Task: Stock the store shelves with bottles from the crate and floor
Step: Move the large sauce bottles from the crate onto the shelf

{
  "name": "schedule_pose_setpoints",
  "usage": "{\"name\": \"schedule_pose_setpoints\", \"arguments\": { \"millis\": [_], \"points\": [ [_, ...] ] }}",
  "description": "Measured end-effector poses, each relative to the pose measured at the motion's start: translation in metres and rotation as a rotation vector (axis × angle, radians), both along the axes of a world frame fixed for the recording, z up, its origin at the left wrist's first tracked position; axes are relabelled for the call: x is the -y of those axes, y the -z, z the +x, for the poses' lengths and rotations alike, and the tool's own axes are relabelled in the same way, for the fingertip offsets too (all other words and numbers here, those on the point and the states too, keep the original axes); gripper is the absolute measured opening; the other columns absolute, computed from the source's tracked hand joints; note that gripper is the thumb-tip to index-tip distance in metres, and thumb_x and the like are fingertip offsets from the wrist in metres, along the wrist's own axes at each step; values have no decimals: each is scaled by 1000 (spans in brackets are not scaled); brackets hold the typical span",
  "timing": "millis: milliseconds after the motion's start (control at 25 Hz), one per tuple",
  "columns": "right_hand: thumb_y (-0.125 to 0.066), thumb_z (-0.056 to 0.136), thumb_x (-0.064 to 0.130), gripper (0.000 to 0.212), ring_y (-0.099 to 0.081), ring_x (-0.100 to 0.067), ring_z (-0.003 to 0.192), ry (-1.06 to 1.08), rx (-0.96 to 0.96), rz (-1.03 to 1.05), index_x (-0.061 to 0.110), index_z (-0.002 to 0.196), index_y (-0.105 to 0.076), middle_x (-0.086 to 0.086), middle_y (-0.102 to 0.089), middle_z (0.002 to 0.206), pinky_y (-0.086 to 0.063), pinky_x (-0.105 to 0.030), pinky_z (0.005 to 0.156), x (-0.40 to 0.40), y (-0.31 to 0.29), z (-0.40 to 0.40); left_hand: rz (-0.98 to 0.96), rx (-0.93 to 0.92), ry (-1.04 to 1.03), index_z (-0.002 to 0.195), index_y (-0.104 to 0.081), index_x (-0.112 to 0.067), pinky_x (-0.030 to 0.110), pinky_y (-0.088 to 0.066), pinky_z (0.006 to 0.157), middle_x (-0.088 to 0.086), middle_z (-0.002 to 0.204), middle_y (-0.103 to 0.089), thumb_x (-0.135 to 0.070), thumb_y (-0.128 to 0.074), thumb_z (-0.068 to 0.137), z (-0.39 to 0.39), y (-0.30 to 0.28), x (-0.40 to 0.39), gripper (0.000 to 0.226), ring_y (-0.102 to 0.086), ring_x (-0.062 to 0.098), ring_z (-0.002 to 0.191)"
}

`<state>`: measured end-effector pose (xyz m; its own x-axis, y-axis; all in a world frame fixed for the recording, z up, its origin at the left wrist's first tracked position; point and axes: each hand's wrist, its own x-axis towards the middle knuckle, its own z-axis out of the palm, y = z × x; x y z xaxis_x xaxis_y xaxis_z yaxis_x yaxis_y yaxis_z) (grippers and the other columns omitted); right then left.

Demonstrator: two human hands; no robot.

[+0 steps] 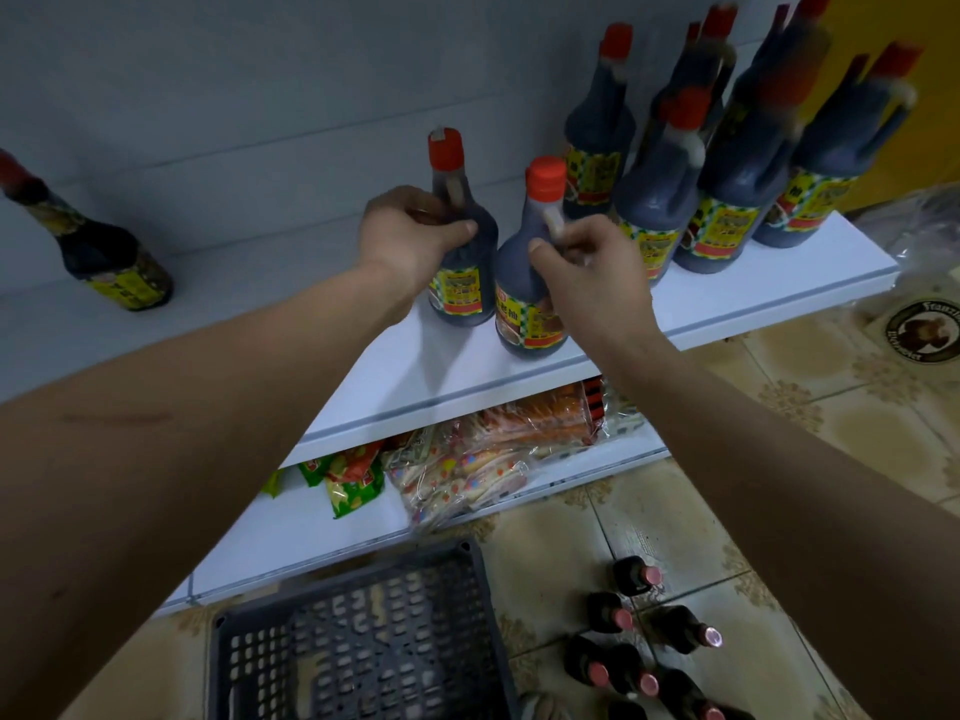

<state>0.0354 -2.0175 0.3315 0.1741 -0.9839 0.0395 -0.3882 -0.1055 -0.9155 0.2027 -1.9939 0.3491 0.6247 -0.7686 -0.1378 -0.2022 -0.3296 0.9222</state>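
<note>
Light dim, even, cool grey on the shelf wall, warmer on the floor tiles (649, 527). Soft shadow falls lower left of the two front bottles on the white shelf (426, 366). Motion blur on the tall bottles (779, 122) at upper right; caps smeared. Lone bottle (104, 252) at left edge leans with wide-angle distortion. Forearms in the lower corners stretched, slightly soft. Small glints on the floor bottles' caps (711, 636), lower right.
</note>
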Motion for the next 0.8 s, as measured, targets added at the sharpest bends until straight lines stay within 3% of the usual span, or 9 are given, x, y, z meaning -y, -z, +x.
{"name": "schedule_pose_setpoints", "arguments": {
  "millis": [120, 200, 280, 360, 480, 800],
  "points": [
    [-80, 73, 40, 57, -54, -21, 97, 64, -131, -64, 14, 111, -46, -5, -47, 115, -49, -38, 81, -11, 19, 1, 37, 285, -20, 121, -46, -15, 33, -51, 87, 10, 122, -48, -20, -88, 64, 3, 11, -1, 71, -56, 29, 109],
    [-85, 67, 39, 81, -51, -28, 117, 45, -168, -56, 16, 130, -40, -8, -40, 130, -49, -45, 94, -9, 30, 5, 92, 356, 77, 142, -31, -23, 26, -42, 86, 12, 137, -35, -19, -88, 65, 7, 20, 5, 96, -52, 30, 119],
    [-86, 66, 35, 92, -51, -32, 121, -11, -153, -38, 22, 141, -34, -8, -40, 136, -48, -50, 97, -2, 36, 8, 169, 357, 188, 151, -16, -26, 27, -41, 94, 12, 144, -36, -18, -87, 68, 10, 28, 15, 110, -48, 31, 127],
    [-84, 68, 32, 91, -55, -28, 117, -57, -114, -42, 27, 143, -33, -3, -45, 136, -51, -50, 94, 2, 42, 9, 190, 372, 244, 149, -22, -22, 38, -47, 100, 9, 139, -49, -20, -84, 71, 13, 34, 23, 100, -51, 33, 125],
    [-84, 69, 34, 89, -58, -25, 115, -74, -108, -78, 29, 143, -34, 0, -49, 135, -53, -48, 91, 7, 48, 8, 186, 428, 228, 135, -40, -15, 45, -50, 93, 10, 126, -60, -27, -79, 76, 15, 40, 37, 72, -57, 33, 115],
    [-84, 71, 36, 95, -60, -27, 114, -60, -116, -92, 32, 147, -28, 0, -45, 142, -54, -46, 90, 37, 58, 15, 127, 486, 270, 137, -37, -12, 39, -49, 90, 12, 126, -59, -27, -79, 76, 23, 51, 104, 76, -57, 33, 114]
  ]
}}
